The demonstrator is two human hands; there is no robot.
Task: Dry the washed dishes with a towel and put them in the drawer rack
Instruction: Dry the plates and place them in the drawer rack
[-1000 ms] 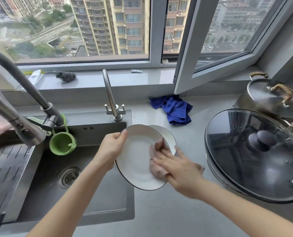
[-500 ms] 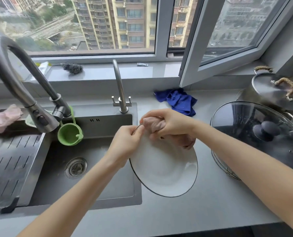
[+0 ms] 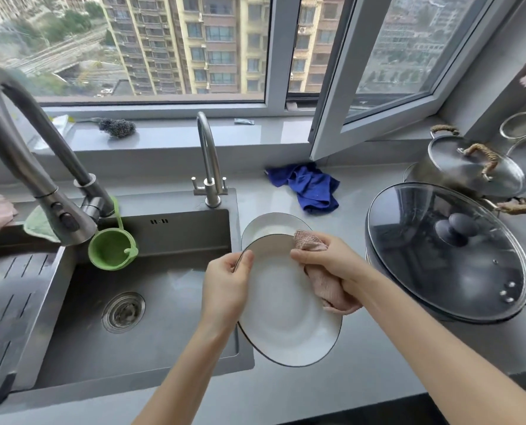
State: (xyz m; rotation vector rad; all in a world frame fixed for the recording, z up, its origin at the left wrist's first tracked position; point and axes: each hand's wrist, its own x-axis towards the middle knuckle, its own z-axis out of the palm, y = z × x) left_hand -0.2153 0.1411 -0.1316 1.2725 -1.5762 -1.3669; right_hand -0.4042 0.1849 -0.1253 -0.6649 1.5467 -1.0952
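Plate point(image 3: 289, 320) aslant, rim in a pinch of left hand point(image 3: 225, 286) fingers point(image 3: 245, 262), right hand point(image 3: 337, 265) fingers point(image 3: 304, 256) tight around pink towel point(image 3: 329, 292).

Towel point(image 3: 326, 283) against held plate point(image 3: 286, 317)

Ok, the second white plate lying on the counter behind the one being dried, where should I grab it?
The second plate lies flat, its near part hidden behind the held plate, and the small tap stands close at its left. So I'd pinch its far rim, thumb on top, coming from above on the side toward the blue cloth.
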